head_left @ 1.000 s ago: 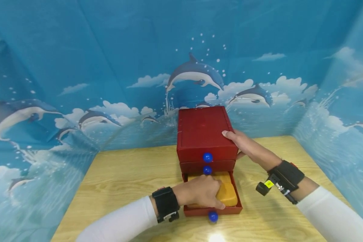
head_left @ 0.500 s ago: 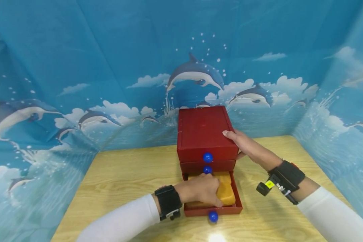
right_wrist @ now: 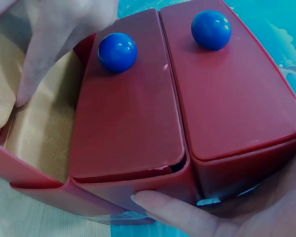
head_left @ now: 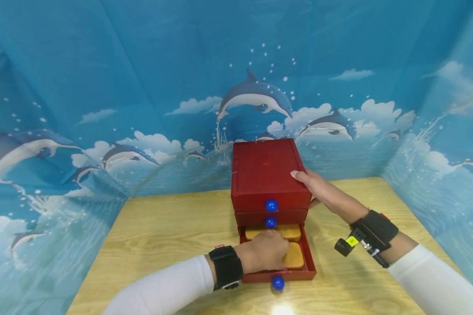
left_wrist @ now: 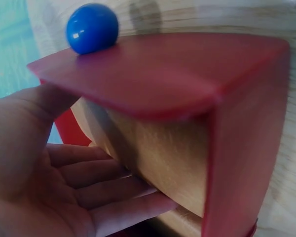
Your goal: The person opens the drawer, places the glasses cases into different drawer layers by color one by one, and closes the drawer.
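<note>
A red three-tier drawer cabinet [head_left: 264, 168] stands on the table, its bottom drawer [head_left: 299, 275] pulled out. Inside that drawer lie two tan pieces shaped like bread slices: a front slice [head_left: 294, 255] and a rear slice [head_left: 292, 232]. My left hand [head_left: 265, 251] reaches into the drawer and pinches the front slice, thumb just behind the drawer front, fingers [left_wrist: 113, 192] along the slice's far edge. My right hand [head_left: 319, 187] rests on the cabinet's right side, thumb over the top edge and a straight finger [right_wrist: 163, 203] against the side wall.
Blue ball knobs sit on the top drawer [head_left: 271, 206], the middle drawer [head_left: 270, 222] and the pulled-out drawer's front. The wood-grain table [head_left: 173, 227] extends to both sides. A dolphin-print sheet [head_left: 161, 109] rises behind and at the sides.
The left hand has shifted slightly, its thumb drawing in behind the drawer front. The front slice now lies lower and separated from the rear slice. The right hand stays in place.
</note>
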Demonstrator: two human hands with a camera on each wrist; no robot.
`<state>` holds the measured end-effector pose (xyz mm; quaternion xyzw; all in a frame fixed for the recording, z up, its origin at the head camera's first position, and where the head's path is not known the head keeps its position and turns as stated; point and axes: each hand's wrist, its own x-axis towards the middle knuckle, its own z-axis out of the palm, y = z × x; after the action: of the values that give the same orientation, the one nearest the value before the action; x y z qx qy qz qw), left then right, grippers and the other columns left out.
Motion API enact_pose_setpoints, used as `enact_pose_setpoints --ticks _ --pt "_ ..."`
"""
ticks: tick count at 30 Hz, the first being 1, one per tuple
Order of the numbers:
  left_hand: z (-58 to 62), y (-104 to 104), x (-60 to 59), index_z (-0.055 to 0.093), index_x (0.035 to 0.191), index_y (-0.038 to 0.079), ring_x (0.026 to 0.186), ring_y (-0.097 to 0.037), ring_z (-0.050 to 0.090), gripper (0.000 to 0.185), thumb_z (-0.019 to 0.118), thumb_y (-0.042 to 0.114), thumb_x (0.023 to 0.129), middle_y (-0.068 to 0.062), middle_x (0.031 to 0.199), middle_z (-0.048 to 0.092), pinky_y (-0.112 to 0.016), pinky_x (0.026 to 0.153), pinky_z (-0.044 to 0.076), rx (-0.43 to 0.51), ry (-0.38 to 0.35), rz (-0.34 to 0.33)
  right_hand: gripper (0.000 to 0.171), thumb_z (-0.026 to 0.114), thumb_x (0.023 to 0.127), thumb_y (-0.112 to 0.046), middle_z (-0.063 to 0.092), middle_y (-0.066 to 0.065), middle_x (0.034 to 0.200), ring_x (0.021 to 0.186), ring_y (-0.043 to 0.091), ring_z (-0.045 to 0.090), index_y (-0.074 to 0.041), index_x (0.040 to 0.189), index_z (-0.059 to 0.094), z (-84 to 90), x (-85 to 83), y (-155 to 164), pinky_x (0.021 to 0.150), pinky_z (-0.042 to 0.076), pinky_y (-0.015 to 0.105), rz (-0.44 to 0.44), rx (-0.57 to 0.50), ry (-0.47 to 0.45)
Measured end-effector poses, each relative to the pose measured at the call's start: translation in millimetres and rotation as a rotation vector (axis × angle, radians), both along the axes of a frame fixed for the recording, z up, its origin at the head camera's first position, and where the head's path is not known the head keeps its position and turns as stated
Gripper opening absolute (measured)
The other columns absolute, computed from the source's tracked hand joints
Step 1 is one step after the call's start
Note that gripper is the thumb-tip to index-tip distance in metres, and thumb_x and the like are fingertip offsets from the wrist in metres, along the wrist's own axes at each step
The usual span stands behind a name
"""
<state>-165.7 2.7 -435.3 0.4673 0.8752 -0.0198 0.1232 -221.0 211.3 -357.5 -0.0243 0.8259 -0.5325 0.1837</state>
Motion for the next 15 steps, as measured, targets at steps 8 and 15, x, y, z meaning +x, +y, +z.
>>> enact_pose_setpoints --ticks 8,15 --pt "-1.8 -0.2 2.9 0.07 0.076 0.025 0.075 -0.002 0.064 0.026 0.077 0.043 0.093 0.013 0.082 0.071 -0.018 0.068 0.051 -0.063 0.112 -0.071 0.078 0.034 0.108 -0.059 0.052 0.027 0.145 0.115 0.032 0.067 -0.006 0.162 0.019 1.2 1.3 -0.6 0.084 0.063 0.048 0.006 -0.007 0.0" --pt "2.5 -1.9 1.6 0.07 0.08 0.023 0.068 -0.001 0.058 0.025 0.073 0.041 0.097 0.012 0.077 0.067 -0.018 0.063 0.048 -0.081 0.066 -0.073 0.08 0.034 0.107 -0.06 0.052 0.026 0.145 0.114 0.031 0.067 -0.006 0.163 0.017 1.8 0.6 -1.7 0.084 0.063 0.048 -0.001 -0.008 0.0"
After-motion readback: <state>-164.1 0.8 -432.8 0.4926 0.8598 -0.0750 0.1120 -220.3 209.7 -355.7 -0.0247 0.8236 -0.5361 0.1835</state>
